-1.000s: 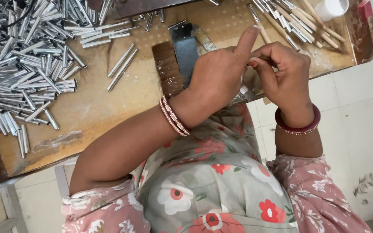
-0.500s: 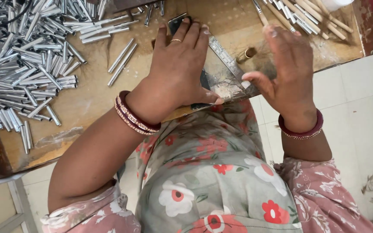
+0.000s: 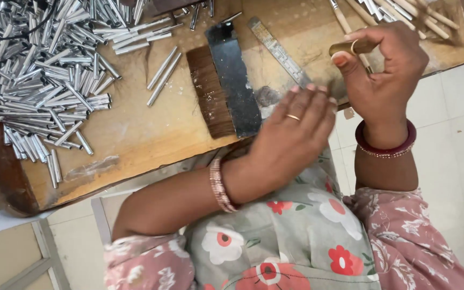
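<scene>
Wooden worktop (image 3: 135,129) looks scuffed and dusty, with a big heap of shiny metal tubes (image 3: 38,80) piled on its left side. My right hand (image 3: 382,75) has its fingers pinched on a small brass-coloured ferrule (image 3: 345,48), held up just above the worktop edge. My left hand (image 3: 291,139) lies flat, fingers together, just right of a flat dark brush (image 3: 224,88) with brown bristles.

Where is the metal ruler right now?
The ruler lies flat on the board, upper middle of the head view, between the black plate and the right hand.
</scene>
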